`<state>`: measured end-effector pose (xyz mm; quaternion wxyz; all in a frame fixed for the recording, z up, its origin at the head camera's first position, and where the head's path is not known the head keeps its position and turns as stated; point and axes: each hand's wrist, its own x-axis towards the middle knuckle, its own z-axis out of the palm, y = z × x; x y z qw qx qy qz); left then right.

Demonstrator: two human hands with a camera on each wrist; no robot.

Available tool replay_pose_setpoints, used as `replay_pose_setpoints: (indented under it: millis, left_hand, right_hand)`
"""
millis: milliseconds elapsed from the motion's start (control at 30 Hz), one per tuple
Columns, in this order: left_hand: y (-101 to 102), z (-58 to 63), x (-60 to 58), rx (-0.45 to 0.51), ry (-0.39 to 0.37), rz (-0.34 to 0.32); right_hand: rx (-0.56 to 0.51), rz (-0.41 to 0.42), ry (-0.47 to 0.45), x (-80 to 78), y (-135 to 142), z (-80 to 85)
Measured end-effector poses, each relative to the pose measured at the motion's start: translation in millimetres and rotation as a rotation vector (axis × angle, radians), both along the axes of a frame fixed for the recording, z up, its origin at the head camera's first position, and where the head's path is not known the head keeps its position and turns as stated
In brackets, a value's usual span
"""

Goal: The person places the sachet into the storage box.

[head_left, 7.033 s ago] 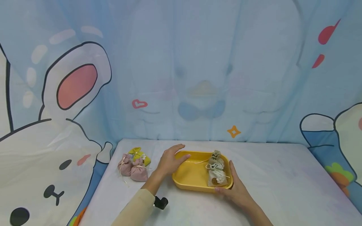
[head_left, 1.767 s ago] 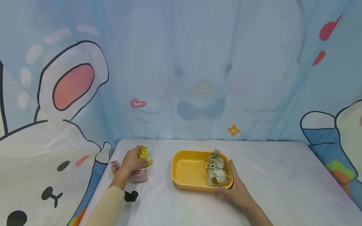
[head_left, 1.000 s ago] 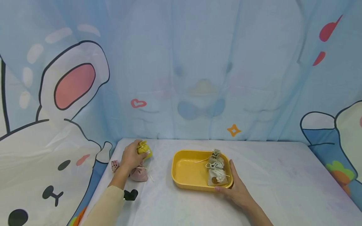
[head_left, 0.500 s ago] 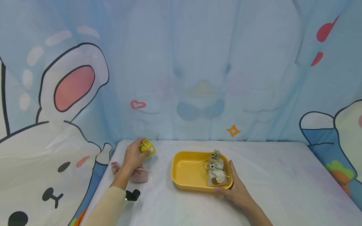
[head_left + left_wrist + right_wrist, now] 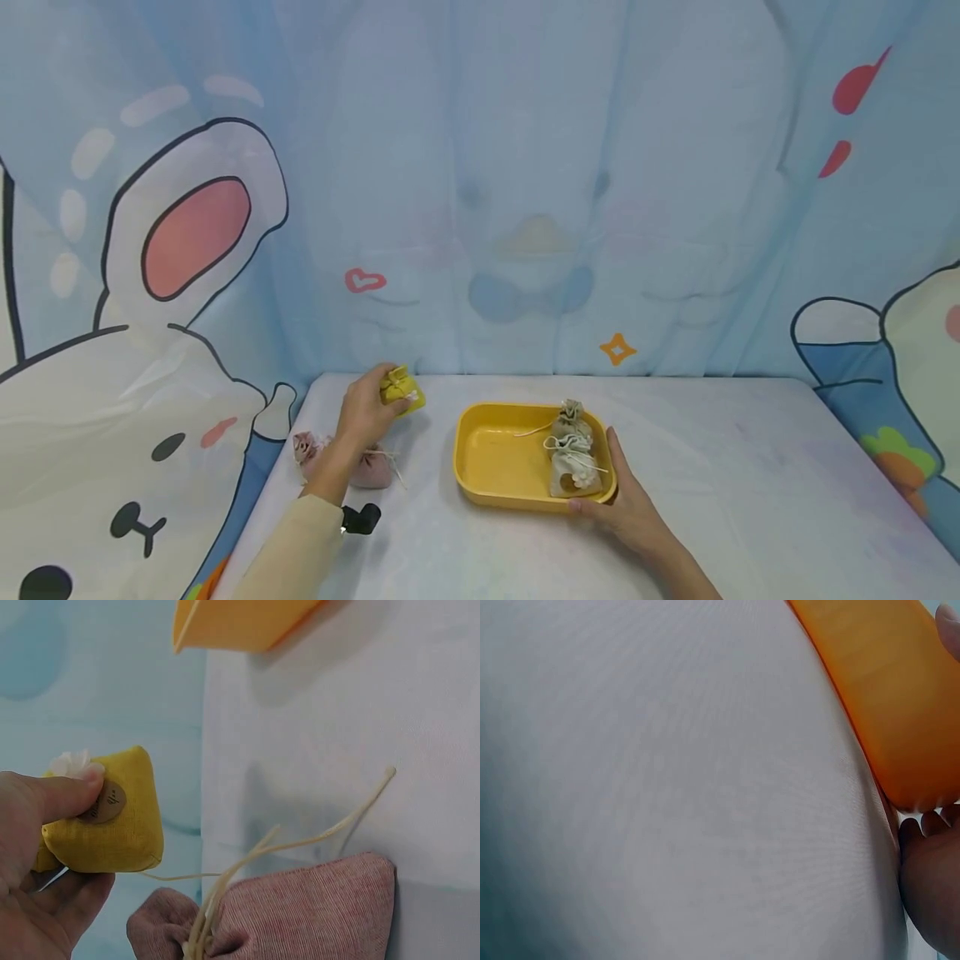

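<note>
My left hand (image 5: 367,414) pinches a yellow drawstring pouch (image 5: 403,390) over the table's back left. In the left wrist view my thumb presses beside a round brown sticker and a white flower on that pouch (image 5: 139,825). Below it lies a pink pouch (image 5: 371,471) with cream cords; a second pink pouch (image 5: 306,450) is partly hidden by my forearm. My right hand (image 5: 630,504) grips the near right corner of a yellow tray (image 5: 495,462), thumb at the front wall. Inside the tray's right end rest a grey-green pouch (image 5: 572,417) and a pale pouch (image 5: 576,479).
A white cloth covers the table (image 5: 750,483). Behind it hangs a blue curtain (image 5: 675,208) printed with cartoon figures. A black device (image 5: 362,518) sits at my left wrist.
My left hand has moved from the tray to the left-hand pouches, taken the yellow one, raised it and carried it slightly right. My right hand and the tray have stayed in place.
</note>
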<state>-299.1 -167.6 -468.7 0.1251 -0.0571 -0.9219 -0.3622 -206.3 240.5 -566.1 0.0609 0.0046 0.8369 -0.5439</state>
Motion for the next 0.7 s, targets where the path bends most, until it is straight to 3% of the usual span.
replay_pose_setpoints:
  millis: [700]
  left_hand:
    - [29.3, 6.1, -2.3, 0.036, 0.067, -0.028]
  right_hand:
    - [0.007, 0.003, 0.020, 1.7, 0.9, -0.1]
